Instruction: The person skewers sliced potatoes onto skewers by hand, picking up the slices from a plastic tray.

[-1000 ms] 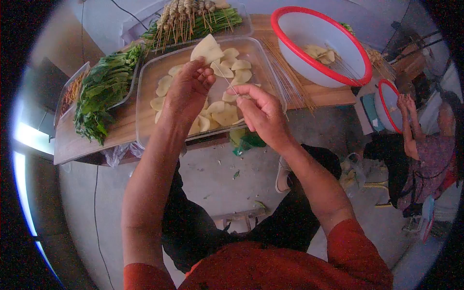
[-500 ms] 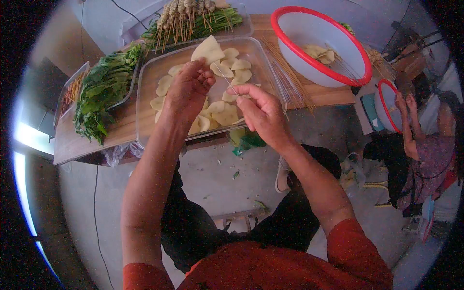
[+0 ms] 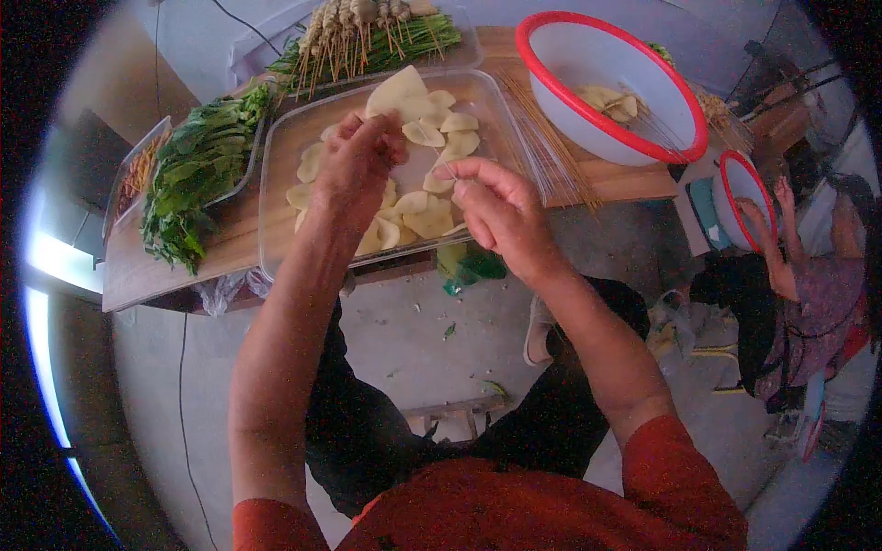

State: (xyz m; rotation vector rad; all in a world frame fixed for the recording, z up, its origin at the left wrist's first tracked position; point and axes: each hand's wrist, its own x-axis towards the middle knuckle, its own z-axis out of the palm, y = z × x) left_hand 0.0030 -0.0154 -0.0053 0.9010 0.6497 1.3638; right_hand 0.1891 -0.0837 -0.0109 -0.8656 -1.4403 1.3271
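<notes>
My left hand [image 3: 360, 158] is closed, fingers pinching the lower edge of a large pale potato slice [image 3: 401, 94] above the tray. To its right, my right hand [image 3: 501, 211] pinches a thin skewer [image 3: 449, 171] between thumb and fingertips; only a short length of the skewer shows clearly. Below both hands is a clear plastic tray [image 3: 266, 220]. Many thin potato slices [image 3: 428, 219] lie in it, some overlapping and some apart.
Bare skewers [image 3: 558, 151] lie right of the tray, beside a red-rimmed basin [image 3: 610, 135] with skewered slices. Leafy greens [image 3: 197, 170] fill a left tray; skewered food [image 3: 354, 29] rests on green stalks behind. At right, another person's hands [image 3: 776, 225] are at a second basin [image 3: 732, 197].
The left hand's fingers have curled further over the slice's lower edge. The skewer, earlier visible reaching toward the slice, now shows much less. The other person's hands have shifted at their basin.
</notes>
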